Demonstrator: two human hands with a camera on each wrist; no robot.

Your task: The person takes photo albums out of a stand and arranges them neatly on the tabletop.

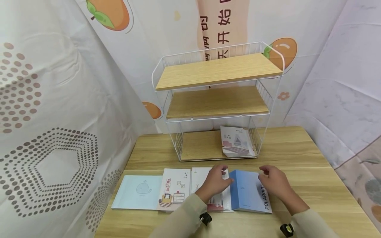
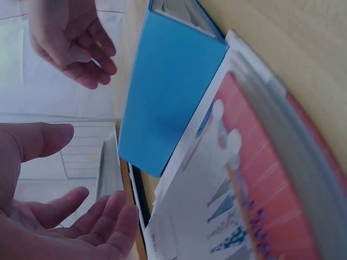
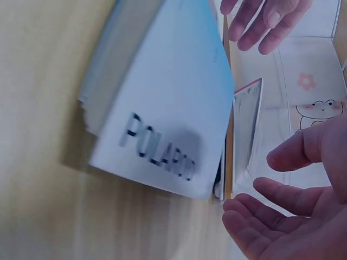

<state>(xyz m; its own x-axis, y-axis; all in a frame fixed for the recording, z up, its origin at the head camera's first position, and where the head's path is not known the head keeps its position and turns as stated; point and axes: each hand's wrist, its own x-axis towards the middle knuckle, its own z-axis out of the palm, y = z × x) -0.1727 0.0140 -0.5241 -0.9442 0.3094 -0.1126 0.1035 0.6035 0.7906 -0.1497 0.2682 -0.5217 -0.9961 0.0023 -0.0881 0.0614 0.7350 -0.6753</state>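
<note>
A thick blue book marked POLAROID lies on the table with its spine facing left; its pages show in the right wrist view. My left hand hovers just left of it, above two overlapping books, fingers relaxed and apart from the blue spine. On the other side, my right hand is held near the book's right edge, thumb and fingers spread around nothing. Beneath the left hand, a book with a pink edge rests on a white-covered book.
Farther left lie a book with a room drawing and a pale blue whale book. Behind the row stands a white wire rack with three wooden shelves; an illustrated book leans at the right of its bottom shelf. Printed cloth hangs around the table.
</note>
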